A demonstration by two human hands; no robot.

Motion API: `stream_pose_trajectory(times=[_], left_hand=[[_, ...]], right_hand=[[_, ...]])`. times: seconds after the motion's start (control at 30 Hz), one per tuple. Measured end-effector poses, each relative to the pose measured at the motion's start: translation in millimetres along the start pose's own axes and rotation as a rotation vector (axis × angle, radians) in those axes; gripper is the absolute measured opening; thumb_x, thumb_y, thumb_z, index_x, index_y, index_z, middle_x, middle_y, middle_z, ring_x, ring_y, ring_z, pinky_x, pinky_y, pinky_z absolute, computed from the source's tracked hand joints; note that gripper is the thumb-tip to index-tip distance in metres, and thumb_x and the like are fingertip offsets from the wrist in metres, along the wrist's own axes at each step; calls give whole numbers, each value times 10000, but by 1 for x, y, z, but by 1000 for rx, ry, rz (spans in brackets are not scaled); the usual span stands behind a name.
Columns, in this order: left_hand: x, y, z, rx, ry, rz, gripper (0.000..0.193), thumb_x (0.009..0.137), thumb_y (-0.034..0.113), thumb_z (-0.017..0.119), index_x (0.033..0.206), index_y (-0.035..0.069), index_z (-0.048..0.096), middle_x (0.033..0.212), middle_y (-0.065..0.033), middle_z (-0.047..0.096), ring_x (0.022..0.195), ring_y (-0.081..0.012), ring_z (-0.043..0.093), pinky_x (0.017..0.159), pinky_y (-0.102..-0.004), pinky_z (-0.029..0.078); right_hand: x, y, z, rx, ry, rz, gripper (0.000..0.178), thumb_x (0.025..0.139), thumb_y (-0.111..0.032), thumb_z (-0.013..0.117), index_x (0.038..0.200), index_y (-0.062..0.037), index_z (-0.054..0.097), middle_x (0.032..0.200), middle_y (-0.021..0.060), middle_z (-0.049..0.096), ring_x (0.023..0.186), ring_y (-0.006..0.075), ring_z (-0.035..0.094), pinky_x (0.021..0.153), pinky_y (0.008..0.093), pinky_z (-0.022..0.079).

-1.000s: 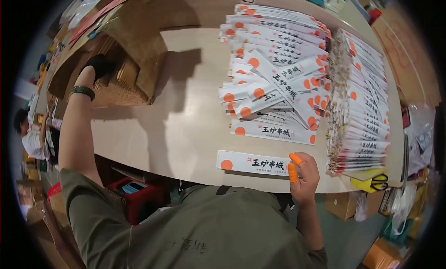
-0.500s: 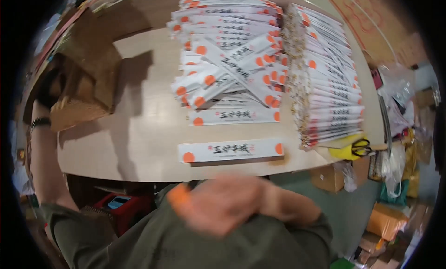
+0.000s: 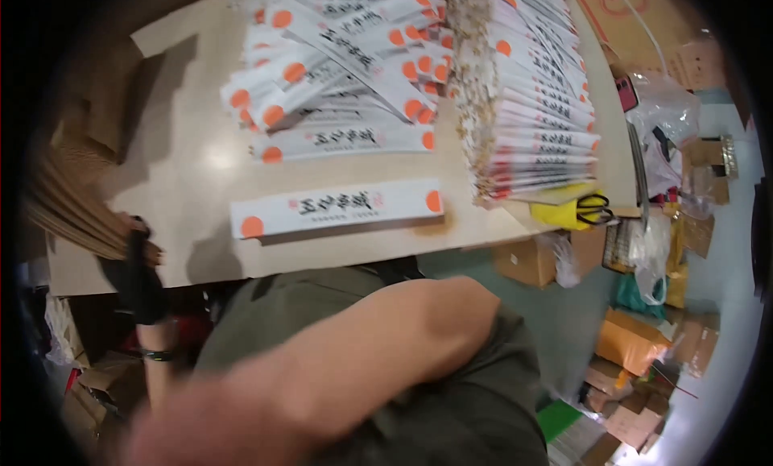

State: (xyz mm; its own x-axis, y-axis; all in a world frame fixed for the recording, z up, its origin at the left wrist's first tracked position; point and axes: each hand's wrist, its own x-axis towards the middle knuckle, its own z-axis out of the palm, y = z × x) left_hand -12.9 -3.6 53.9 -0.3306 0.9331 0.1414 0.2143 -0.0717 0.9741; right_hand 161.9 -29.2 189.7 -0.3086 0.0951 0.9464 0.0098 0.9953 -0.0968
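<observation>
My left hand [image 3: 138,260], in a black fingerless glove, is closed around a fanned bundle of long thin brown strips [image 3: 76,196] at the table's left edge. The strips' exact kind is not clear. My right forearm crosses my lap toward the lower left, and my right hand [image 3: 189,426] is smeared by motion, its fingers unreadable. In front of me, a single long white paper sleeve with orange dots [image 3: 338,210] lies on the table [image 3: 181,156]. Beyond it is a messy pile of similar sleeves [image 3: 346,136], some crossed over each other.
To the right, a stack of white sleeves [image 3: 543,120] has tan ends on its left side. Black-handled scissors [image 3: 594,210] lie by a yellow item [image 3: 555,214]. A cardboard box [image 3: 105,95] stands far left. Boxes and an orange package [image 3: 632,341] sit beyond the table's right side.
My left hand has come from the cardboard box toward the table's near left edge with the brown strips. My right hand has swung down and left. The view has shifted.
</observation>
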Motion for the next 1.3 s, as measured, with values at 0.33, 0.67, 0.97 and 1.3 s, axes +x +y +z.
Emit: stream_pose_trajectory(times=[0.33,0.67,0.97,1.3], left_hand=[[8,-11,56,-218,-37,-457,267,850,103,646,1085,12,559,807,-27,571,808,-125,601,722,-310,528],[-27,-7,65,-682,-362,-581,302,853,105,647,1125,15,552,805,-21,576,825,-129,613,740,-326,541],[-40,-8,33,-240,-466,-588,375,861,228,637,1177,48,547,786,10,545,672,-67,483,615,-224,414],[-43,-31,33,-70,-224,-482,155,794,109,666,909,6,652,775,-31,633,724,-109,596,619,-255,471]], right_hand=[[-107,57,35,718,186,1013,666,791,-21,681,1368,2,349,1030,30,571,947,61,512,827,215,438],[-85,63,2,-42,121,1014,722,773,-214,749,1339,22,369,1257,183,466,1125,315,491,972,392,385],[-159,22,-76,-314,-562,641,252,699,-36,660,940,26,625,948,121,563,879,275,562,756,370,447],[-185,21,-72,-492,-686,527,210,663,-29,605,862,34,585,852,99,535,822,250,569,657,343,460]])
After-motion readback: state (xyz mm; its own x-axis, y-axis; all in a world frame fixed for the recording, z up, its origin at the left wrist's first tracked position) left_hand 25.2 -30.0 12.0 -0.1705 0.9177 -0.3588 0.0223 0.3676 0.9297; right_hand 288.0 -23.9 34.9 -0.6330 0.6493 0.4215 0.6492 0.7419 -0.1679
